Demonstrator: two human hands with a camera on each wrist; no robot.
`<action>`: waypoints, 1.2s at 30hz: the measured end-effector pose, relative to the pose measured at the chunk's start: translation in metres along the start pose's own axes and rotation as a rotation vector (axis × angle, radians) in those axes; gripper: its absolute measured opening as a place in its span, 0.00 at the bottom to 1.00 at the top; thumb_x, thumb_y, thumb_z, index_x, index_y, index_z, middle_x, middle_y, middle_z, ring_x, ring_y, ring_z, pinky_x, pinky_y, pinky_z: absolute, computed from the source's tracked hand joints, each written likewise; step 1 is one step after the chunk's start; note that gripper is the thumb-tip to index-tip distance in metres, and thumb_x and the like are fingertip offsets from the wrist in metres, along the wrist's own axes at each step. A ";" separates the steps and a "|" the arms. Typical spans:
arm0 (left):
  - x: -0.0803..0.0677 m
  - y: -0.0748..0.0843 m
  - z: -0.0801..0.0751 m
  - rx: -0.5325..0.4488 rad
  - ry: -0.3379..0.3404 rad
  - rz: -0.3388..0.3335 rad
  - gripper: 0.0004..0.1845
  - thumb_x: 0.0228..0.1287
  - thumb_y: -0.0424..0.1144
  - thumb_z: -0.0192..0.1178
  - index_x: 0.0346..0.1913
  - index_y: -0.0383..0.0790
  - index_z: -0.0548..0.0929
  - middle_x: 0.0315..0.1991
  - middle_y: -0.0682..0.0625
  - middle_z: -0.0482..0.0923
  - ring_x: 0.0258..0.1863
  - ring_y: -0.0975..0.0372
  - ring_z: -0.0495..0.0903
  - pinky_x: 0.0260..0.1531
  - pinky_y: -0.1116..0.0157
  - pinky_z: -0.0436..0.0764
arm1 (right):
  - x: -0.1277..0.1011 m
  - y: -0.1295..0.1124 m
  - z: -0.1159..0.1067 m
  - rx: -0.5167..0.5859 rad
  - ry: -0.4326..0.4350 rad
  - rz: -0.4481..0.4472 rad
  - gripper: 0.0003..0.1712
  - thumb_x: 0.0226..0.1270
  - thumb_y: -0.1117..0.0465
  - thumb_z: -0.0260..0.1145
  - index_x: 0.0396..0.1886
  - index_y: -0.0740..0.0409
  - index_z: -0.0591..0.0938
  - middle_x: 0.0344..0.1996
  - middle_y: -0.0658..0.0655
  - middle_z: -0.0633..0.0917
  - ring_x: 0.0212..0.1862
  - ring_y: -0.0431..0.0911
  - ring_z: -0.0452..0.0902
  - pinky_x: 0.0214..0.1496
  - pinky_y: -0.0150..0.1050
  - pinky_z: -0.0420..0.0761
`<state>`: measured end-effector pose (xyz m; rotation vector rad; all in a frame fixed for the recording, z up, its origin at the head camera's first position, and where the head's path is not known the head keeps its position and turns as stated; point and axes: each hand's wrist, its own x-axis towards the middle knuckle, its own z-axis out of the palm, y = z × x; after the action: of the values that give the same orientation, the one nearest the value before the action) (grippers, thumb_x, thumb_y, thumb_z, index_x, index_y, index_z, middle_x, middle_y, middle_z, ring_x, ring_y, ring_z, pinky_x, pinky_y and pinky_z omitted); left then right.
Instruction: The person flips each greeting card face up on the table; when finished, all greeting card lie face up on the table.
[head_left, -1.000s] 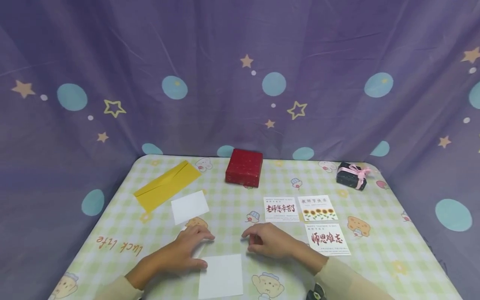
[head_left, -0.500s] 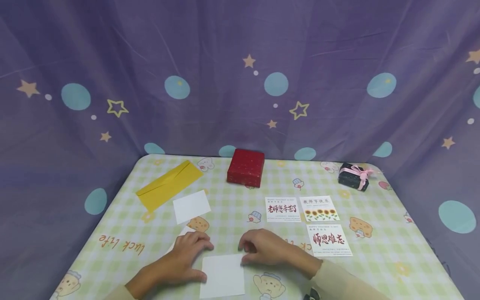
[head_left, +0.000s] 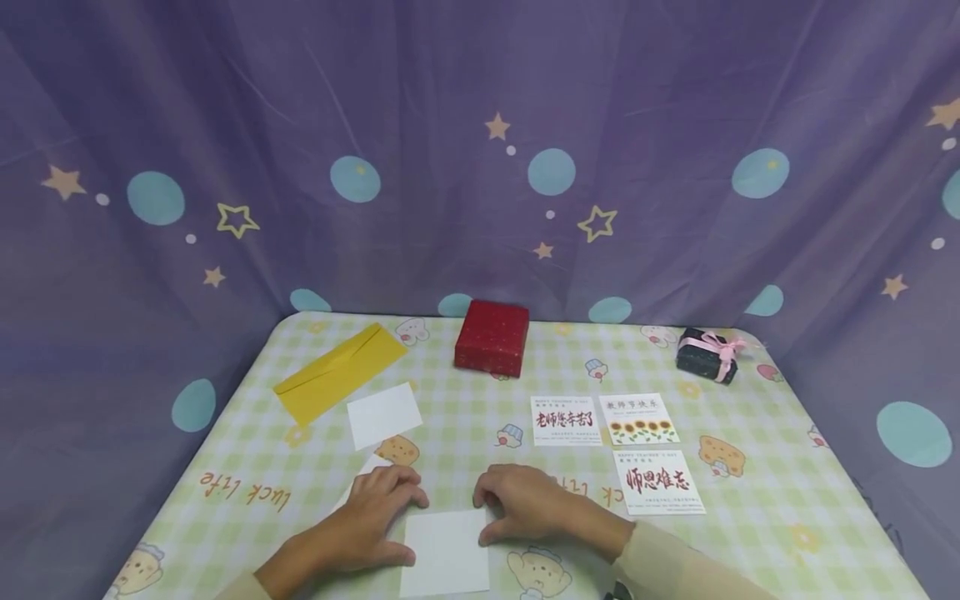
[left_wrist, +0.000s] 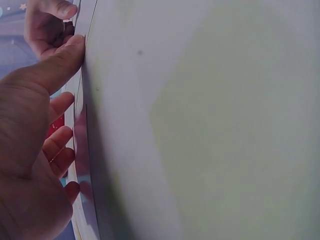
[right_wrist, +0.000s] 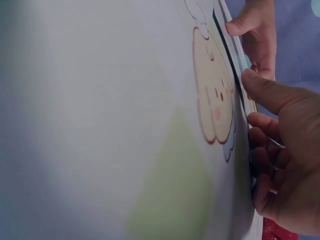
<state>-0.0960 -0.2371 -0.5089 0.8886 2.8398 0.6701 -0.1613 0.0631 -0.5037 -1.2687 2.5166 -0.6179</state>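
A plain white square card [head_left: 446, 557] lies flat near the table's front edge. My left hand [head_left: 375, 518] is at its left side, the thumb at the card's edge and the fingers spread on the tablecloth. Under those fingers, another white card [head_left: 366, 477] is partly covered. At the square card's upper right corner rests my right hand [head_left: 522, 505], thumb by the edge and fingers loosely bent. The left wrist view shows the left thumb [left_wrist: 67, 54] and fingertips close to the table surface. In the right wrist view, the right thumb [right_wrist: 265, 90] reaches toward the left hand.
Another white card [head_left: 385, 415] and a yellow envelope [head_left: 340, 372] lie at the back left. Further back stands a red box [head_left: 491, 337]. On the right are three printed cards, one with sunflowers [head_left: 640, 419], and a dark gift box [head_left: 705, 358] with a pink ribbon.
My right hand has come down toward the front, from beyond the square card to its upper right corner. The left hand has shifted slightly, uncovering more of the card beneath it.
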 end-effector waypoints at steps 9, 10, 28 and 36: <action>0.001 0.006 -0.003 -0.001 0.011 -0.010 0.28 0.52 0.67 0.68 0.53 0.60 0.78 0.64 0.52 0.68 0.63 0.52 0.67 0.56 0.43 0.65 | 0.000 0.002 0.004 -0.046 0.012 -0.020 0.20 0.53 0.40 0.79 0.41 0.38 0.82 0.32 0.34 0.74 0.33 0.28 0.67 0.39 0.24 0.71; 0.001 0.007 -0.003 0.000 0.014 -0.012 0.28 0.52 0.66 0.69 0.53 0.60 0.78 0.64 0.52 0.68 0.63 0.52 0.67 0.56 0.43 0.65 | 0.000 0.002 0.004 -0.047 0.012 -0.021 0.20 0.53 0.40 0.79 0.41 0.38 0.82 0.32 0.34 0.74 0.33 0.28 0.67 0.40 0.24 0.71; 0.007 0.009 -0.005 -0.051 0.002 -0.051 0.21 0.53 0.61 0.71 0.48 0.60 0.81 0.63 0.50 0.70 0.64 0.51 0.67 0.55 0.46 0.65 | -0.005 -0.006 0.001 -0.073 0.002 -0.016 0.30 0.51 0.32 0.75 0.48 0.41 0.82 0.38 0.35 0.78 0.39 0.28 0.70 0.47 0.26 0.76; 0.015 0.013 -0.011 -0.089 -0.049 -0.064 0.19 0.50 0.55 0.75 0.42 0.56 0.81 0.64 0.48 0.69 0.65 0.49 0.64 0.57 0.45 0.63 | -0.002 -0.009 0.005 -0.098 -0.003 0.031 0.36 0.45 0.29 0.77 0.49 0.42 0.80 0.40 0.36 0.78 0.41 0.30 0.71 0.48 0.28 0.77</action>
<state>-0.1042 -0.2232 -0.4931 0.7862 2.7587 0.7492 -0.1523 0.0587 -0.5039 -1.2597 2.5874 -0.4913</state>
